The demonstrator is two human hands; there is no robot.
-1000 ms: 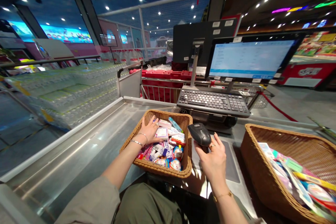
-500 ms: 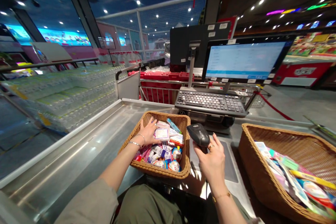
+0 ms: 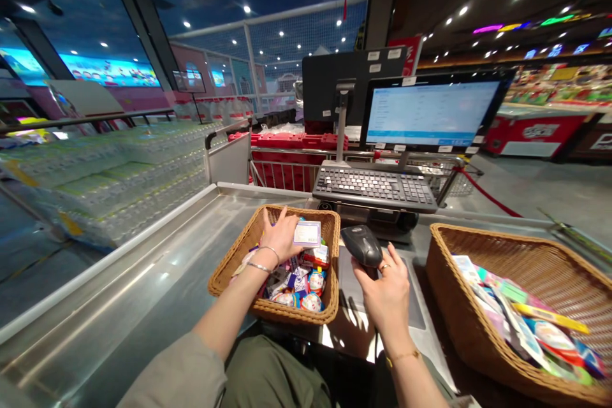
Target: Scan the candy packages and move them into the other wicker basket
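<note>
Over the near wicker basket (image 3: 220, 273), my left hand (image 3: 282, 237) grips a small pale box (image 3: 306, 234) with a purplish edge, its barcode side facing up. Below it in the basket lie small packets, a red-and-white pack (image 3: 315, 257) and round wrapped candy eggs (image 3: 312, 301). My right hand (image 3: 388, 290) is wrapped around the handle of a black barcode scanner (image 3: 362, 245). The scanner's head points left, toward the basket and the box, a short way apart from them. My left fingertips are partly spread, with the thumb side at the box.
A second wicker basket (image 3: 452, 306) with mixed packages stands at the right. Behind the scanner are a keyboard (image 3: 375, 186) and a lit monitor (image 3: 433, 111). A metal counter (image 3: 157, 287) runs along the left, with stacked bottled water (image 3: 119, 185) beyond it.
My left hand has lifted the small box from the pile and shifted it slightly right and up. The right hand still holds the scanner in about the same place.
</note>
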